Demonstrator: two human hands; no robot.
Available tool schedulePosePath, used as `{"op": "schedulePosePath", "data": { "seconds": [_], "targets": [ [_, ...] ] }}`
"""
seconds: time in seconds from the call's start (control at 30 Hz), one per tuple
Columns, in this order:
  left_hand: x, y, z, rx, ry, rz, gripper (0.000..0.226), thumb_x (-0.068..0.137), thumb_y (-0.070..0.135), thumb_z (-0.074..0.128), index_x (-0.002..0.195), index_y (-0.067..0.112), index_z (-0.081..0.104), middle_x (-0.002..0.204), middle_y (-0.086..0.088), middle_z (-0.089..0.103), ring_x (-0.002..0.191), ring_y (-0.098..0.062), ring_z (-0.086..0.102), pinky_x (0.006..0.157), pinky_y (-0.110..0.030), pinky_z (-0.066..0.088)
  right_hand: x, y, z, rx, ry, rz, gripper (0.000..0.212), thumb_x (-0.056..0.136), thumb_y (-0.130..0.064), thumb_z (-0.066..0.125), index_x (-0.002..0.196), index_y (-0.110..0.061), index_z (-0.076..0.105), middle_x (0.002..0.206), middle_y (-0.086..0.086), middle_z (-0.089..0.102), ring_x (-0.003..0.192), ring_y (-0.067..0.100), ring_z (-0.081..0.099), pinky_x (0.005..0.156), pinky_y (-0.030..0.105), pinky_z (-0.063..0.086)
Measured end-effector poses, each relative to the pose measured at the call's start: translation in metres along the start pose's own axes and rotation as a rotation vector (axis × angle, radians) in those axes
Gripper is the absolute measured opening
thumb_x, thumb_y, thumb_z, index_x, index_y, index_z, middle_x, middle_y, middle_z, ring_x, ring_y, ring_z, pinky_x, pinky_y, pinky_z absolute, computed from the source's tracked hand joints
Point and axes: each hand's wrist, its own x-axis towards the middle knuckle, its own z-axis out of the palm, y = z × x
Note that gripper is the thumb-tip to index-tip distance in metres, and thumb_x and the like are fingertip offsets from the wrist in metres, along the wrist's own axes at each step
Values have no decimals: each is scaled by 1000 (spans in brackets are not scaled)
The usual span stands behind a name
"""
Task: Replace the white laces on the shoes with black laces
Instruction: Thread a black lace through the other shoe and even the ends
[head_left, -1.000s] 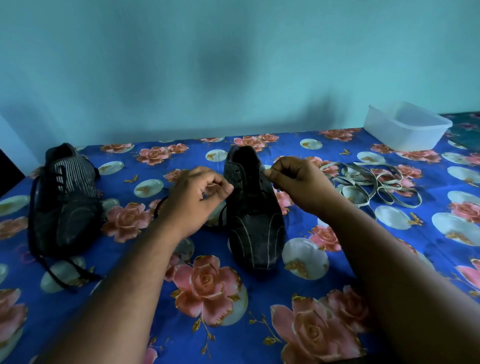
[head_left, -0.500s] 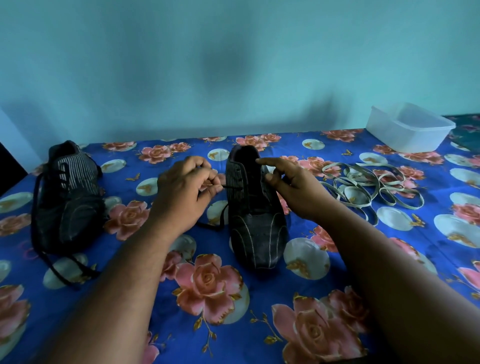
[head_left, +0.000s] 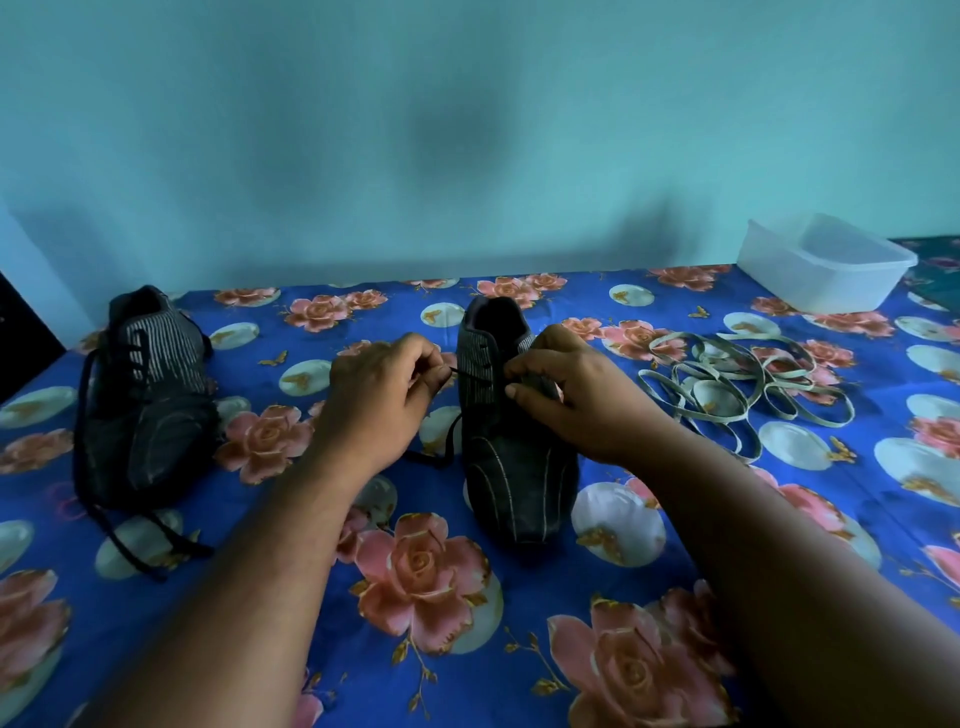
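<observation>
Left shoe (head_left: 145, 400): on floral tablecloth (head_left: 519, 649), black-laced, ends trailing. Left hand (head_left: 379, 400): pinches black lace (head_left: 451, 434) beside centre shoe (head_left: 514, 441). Right hand (head_left: 576, 395): fingers curled on shoe's eyelet edge. White laces (head_left: 737, 384): loose heap, right. Clear plastic tub (head_left: 826, 265): far right.

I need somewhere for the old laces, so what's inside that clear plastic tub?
The clear plastic tub shows nothing inside through its open top, but its near wall hides part of the floor.
</observation>
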Motion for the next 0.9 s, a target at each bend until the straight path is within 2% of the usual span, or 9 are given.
{"op": "schedulePosePath", "data": {
  "seconds": [0.13, 0.2, 0.33, 0.43, 0.53, 0.6, 0.7, 0.8, 0.9],
  "targets": [
    [-1, -10, 6, -362, -164, -255, 42, 92, 66, 53, 101, 27, 64, 102, 10, 73, 101, -13, 70, 87, -47, 57, 1, -4, 2, 17, 8, 36, 18, 94, -30, 66, 105, -18, 74, 101, -6, 48, 87, 13, 53, 76, 32, 46],
    [0, -8, 8, -455, -192, -318, 59, 86, 82, 49, 106, 29, 68, 102, 3, 73, 101, -16, 70, 90, -51, 56, 1, -6, 6, 47, 24, 80, 12, 94, -24, 69, 102, -18, 74, 99, -6, 49, 84, 10, 52, 74, 20, 42],
    [0, 9, 7, -585, -160, -290, 42, 86, 56, 62, 96, 18, 75, 94, 15, 73, 97, 3, 65, 89, -22, 50, 1, -8, 9, 94, 58, 140, 9, 93, -21, 70, 100, -18, 75, 92, -16, 46, 81, -4, 49, 68, 2, 33],
    [0, 13, 12, -587, -124, -258, 23, 88, 38, 72, 88, 15, 75, 91, -2, 72, 90, -9, 65, 77, -19, 48, 2, -6, 11, 125, 71, 167, 11, 91, -20, 72, 102, -19, 76, 93, -16, 47, 83, -2, 51, 70, 2, 35],
    [1, 10, 17, -625, -146, -260, 13, 93, 28, 72, 88, 17, 73, 87, -1, 69, 86, -10, 65, 77, -19, 48, 2, -8, 13, 170, 81, 187, 9, 90, -19, 74, 99, -21, 75, 96, -8, 52, 85, 4, 54, 71, 3, 36],
    [2, 9, 18, -642, -165, -256, 11, 94, 28, 71, 91, 18, 73, 91, 0, 71, 91, -15, 67, 83, -26, 52, 4, -7, 14, 208, 94, 198, 9, 89, -20, 75, 94, -27, 74, 97, -6, 54, 85, 7, 55, 72, 7, 37],
    [2, 6, 18, -648, -174, -269, 8, 95, 26, 70, 94, 18, 72, 93, 0, 72, 93, -17, 69, 87, -35, 56, 5, -3, 17, 211, 106, 195, 8, 89, -29, 75, 92, -36, 72, 96, -10, 55, 93, 14, 56, 80, 31, 45],
    [1, 5, 16, -683, -183, -295, 8, 96, 26, 68, 96, 18, 72, 93, 0, 73, 94, -19, 70, 88, -36, 57, 3, 1, 17, 128, 93, 167, 11, 89, -45, 67, 96, -39, 73, 94, -16, 53, 100, 16, 52, 89, 51, 47],
    [1, 1, 15, -725, -197, -336, 11, 98, 25, 66, 98, 17, 73, 95, -2, 75, 95, -14, 71, 87, -29, 56, 4, 7, 10, 110, -5, 157, 27, 87, -62, 51, 102, -48, 67, 96, -19, 54, 108, 18, 51, 94, 55, 45]
  ]
}}
